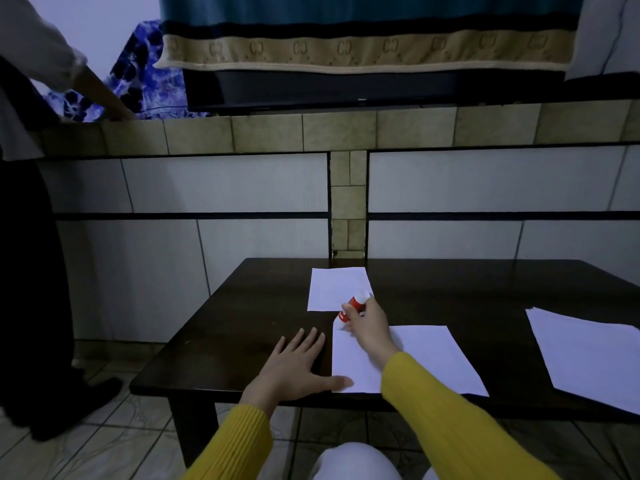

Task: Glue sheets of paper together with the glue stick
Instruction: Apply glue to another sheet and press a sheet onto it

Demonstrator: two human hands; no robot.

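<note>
- I'm watching the right hand gripping the red-and-white glue stick, pressing its tip onto the near white paper sheet's far-left corner.
- The left hand is lying flat, fingers spread, on the dark wooden table, thumb touching that sheet.

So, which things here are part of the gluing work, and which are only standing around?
Part of the job:
- glue stick, held in the right hand
- near sheet, with the left hand at its edge
- far sheet
- stack of sheets on the right
- table

Just around:
- patterned cloth above
- another person standing left
</note>
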